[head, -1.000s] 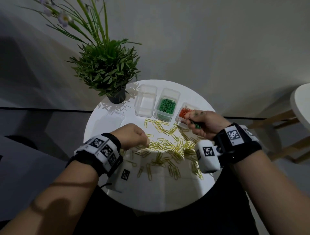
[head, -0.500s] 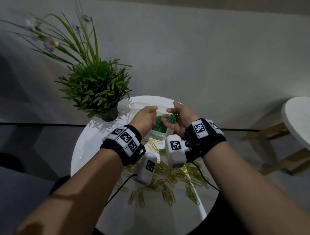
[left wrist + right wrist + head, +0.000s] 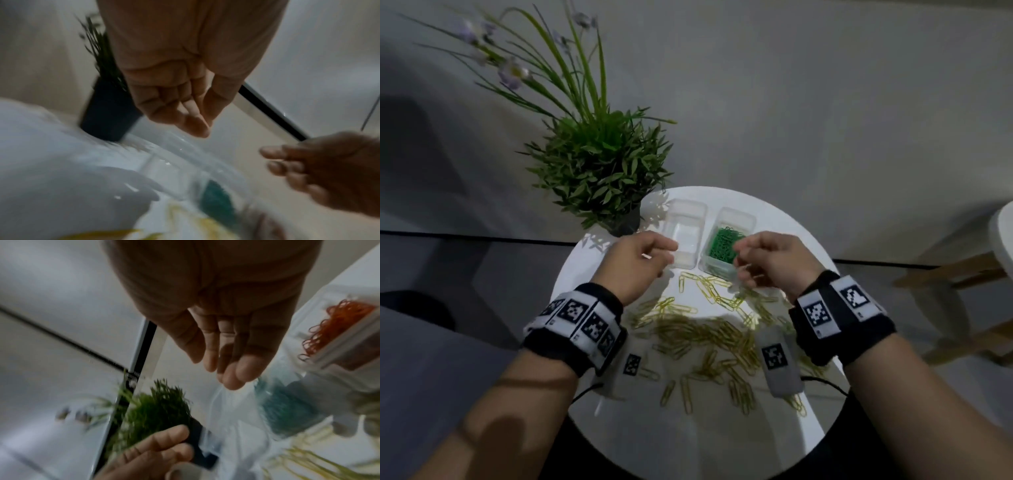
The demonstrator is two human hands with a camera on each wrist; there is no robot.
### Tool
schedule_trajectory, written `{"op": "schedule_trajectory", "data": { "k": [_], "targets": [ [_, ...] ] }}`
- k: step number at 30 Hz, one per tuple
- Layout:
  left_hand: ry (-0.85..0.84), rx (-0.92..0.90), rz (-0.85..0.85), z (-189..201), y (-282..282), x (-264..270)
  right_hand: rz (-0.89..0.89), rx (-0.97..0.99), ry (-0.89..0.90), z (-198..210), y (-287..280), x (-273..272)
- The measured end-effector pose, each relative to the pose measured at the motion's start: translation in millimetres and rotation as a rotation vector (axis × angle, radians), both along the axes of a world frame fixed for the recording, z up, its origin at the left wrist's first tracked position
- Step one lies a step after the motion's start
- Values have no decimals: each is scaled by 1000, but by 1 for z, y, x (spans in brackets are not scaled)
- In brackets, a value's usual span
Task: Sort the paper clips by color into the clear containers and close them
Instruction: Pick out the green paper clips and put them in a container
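Above the white counter [image 3: 688, 445], both hands are hanging empty beside the open containers.

The left hand [image 3: 635, 265] is hovering with relaxed, loosely bent fingers, holding nothing, just in front of the empty clear container [image 3: 686, 236]; the right hand [image 3: 774, 262] is likewise slack and gripping nothing beside the container of green clips [image 3: 726, 241]. That spot probably suits a drop into the green box and puts both hands within reach of the yellow paper clips [image 3: 705, 329], which are lying scattered across the counter between the wrists, unsorted. The red clips [image 3: 337, 327] are sitting in their own lidless container at the right, seen only from the right wrist. The empty box is likely waiting for yellow. A potted plant [image 3: 602, 171] is standing behind the containers, clear of the working area. No lids are fitted yet.
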State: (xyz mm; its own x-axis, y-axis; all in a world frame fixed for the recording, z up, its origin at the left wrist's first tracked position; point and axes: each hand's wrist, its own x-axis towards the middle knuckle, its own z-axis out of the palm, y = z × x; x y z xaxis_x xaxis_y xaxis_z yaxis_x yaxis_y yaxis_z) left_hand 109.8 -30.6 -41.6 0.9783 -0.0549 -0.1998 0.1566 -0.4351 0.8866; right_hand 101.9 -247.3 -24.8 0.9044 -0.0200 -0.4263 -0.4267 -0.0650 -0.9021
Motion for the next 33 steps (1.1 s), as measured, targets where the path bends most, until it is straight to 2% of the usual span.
{"op": "schedule_trajectory", "data": {
  "k": [3,5,10,14,18,21,24,29,33],
  "targets": [
    [-25,414,-3,-12,35,-22,216,-277,-64,-17,18,-21],
    [-19,571,-9,-20,51,-36,402,-498,-143,-27,37,-27],
    [-34,729,-36,-34,65,-60,814,-929,-296,-53,83,-26],
    [-62,827,-177,-40,51,-67,965,-1152,-354,-66,93,-32],
    [-85,883,-273,-42,41,-62,995,-1240,-342,-61,85,-40],
    [-122,913,-334,-41,38,-58,968,-1219,-281,-57,77,-40],
    [-180,959,-372,-42,35,-57,837,-1153,-282,-57,73,-40],
    [-181,911,-442,-42,38,-49,501,-1054,-206,-49,52,-33],
    [-232,1007,-541,-44,34,-46,358,-1031,-115,-44,21,-44]
  ]
}}
